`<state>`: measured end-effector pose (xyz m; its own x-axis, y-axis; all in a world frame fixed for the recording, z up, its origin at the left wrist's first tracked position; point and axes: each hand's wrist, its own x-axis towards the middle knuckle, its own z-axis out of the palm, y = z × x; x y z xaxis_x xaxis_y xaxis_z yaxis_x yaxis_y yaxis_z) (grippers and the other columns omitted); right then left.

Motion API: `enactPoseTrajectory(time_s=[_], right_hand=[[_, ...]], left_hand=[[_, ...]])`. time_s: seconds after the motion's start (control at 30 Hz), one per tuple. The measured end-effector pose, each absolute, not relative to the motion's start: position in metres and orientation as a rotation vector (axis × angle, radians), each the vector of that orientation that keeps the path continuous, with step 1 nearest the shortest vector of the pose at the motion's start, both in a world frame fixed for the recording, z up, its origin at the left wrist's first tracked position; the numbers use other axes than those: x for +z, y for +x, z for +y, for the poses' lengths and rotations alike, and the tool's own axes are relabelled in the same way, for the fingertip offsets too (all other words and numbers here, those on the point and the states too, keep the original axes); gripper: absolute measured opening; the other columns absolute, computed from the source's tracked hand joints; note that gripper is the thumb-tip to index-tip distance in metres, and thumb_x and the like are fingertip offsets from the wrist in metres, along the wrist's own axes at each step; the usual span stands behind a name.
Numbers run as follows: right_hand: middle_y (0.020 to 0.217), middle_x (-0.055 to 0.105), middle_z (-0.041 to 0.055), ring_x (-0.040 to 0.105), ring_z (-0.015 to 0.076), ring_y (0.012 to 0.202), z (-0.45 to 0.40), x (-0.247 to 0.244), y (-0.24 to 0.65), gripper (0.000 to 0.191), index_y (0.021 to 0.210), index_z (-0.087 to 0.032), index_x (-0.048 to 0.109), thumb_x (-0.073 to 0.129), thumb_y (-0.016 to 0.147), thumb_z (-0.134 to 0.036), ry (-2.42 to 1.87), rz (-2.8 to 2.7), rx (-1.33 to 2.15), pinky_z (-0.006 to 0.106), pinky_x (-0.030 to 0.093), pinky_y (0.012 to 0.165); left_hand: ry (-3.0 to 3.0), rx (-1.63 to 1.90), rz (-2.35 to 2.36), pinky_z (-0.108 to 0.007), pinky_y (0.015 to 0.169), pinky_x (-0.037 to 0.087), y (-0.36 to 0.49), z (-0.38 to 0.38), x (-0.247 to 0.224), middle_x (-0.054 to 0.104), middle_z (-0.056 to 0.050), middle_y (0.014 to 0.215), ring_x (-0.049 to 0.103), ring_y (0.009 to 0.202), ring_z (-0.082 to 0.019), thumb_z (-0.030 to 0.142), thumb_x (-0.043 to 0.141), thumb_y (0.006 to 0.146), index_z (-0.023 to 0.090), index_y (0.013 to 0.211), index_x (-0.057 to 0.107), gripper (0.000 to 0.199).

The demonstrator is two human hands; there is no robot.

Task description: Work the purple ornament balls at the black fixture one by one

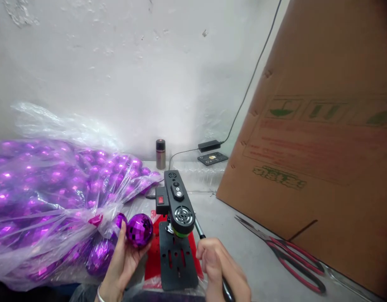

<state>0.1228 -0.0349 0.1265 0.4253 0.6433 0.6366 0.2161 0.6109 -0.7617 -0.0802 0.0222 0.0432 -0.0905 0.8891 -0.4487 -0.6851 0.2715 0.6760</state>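
My left hand (123, 258) is closed around a shiny purple faceted ball (139, 230), left of a black bench machine (177, 201). The machine has a long head with round grilles, a side box with a red switch, and a slotted base plate (179, 268). Under the plate lies a red sheet (150, 266). On the machine's right side, my right hand (223, 266) is wrapped round a dark lever handle (228, 290) with a metal rod. A large clear plastic bag (55, 201) full of similar purple balls bulges beside my left hand.
Long red-and-black scissors (288, 249) lie at the right, before a big cardboard box (307, 138). By the wall are a small dark-capped bottle (160, 154), a black power adapter (209, 145) with a cord running up, and a dark flat phone-like item (212, 158).
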Motion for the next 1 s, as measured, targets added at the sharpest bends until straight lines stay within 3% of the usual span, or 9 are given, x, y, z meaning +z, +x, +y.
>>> enactPoseTrajectory(time_s=[0.17,0.3,0.37,0.5,0.77,1.0], right_hand=[[0.076,0.051,-0.0037,0.047,0.0110,0.063,-0.032,0.140,0.128,0.039,0.086,-0.024,0.054,0.048,0.124,-0.023,-0.894,-1.211,0.317,0.032,0.032,0.062],[0.074,0.053,-0.0033,0.053,0.0106,0.064,-0.026,0.153,0.140,0.039,0.083,-0.024,0.054,0.051,0.120,-0.012,-0.862,-1.332,0.250,0.031,0.037,0.061],[0.073,0.054,-0.0044,0.054,0.0093,0.061,-0.023,0.157,0.149,0.037,0.086,-0.024,0.053,0.051,0.118,-0.007,-0.840,-1.436,0.211,0.028,0.040,0.058],[0.073,0.052,-0.0056,0.054,0.0079,0.060,-0.020,0.159,0.158,0.034,0.089,-0.025,0.051,0.051,0.115,-0.003,-0.818,-1.544,0.188,0.024,0.041,0.056],[0.076,0.048,-0.0043,0.049,0.0095,0.064,-0.030,0.156,0.137,0.041,0.084,-0.024,0.052,0.048,0.124,-0.018,-0.896,-1.319,0.262,0.031,0.034,0.062],[0.077,0.046,-0.0046,0.046,0.0094,0.064,-0.031,0.158,0.134,0.040,0.085,-0.024,0.050,0.047,0.124,-0.018,-0.900,-1.293,0.275,0.031,0.033,0.062]], left_hand=[[0.390,1.338,1.038,-0.051,0.108,0.073,-0.053,0.009,0.013,0.088,-0.018,0.138,0.083,0.134,-0.039,0.055,0.093,0.087,0.018,0.132,0.078,0.061],[0.844,1.316,1.316,-0.059,0.135,0.053,-0.038,0.004,-0.007,0.079,-0.019,0.157,0.068,0.156,-0.045,0.076,0.092,0.079,0.021,0.145,0.074,0.088],[1.039,1.272,1.422,-0.061,0.142,0.044,-0.031,0.001,-0.011,0.072,-0.021,0.165,0.060,0.164,-0.046,0.075,0.088,0.082,0.019,0.154,0.068,0.093],[1.222,1.127,1.462,-0.068,0.140,0.043,-0.021,-0.004,-0.007,0.069,-0.025,0.168,0.061,0.162,-0.048,0.065,0.085,0.082,0.017,0.161,0.059,0.097],[1.439,1.101,1.476,-0.074,0.133,0.049,-0.017,-0.004,-0.004,0.077,-0.027,0.156,0.068,0.153,-0.052,0.053,0.088,0.079,0.017,0.152,0.070,0.083],[1.515,1.121,1.510,-0.077,0.126,0.055,-0.014,-0.005,-0.002,0.079,-0.029,0.149,0.073,0.144,-0.054,0.053,0.088,0.078,0.014,0.149,0.071,0.082]])
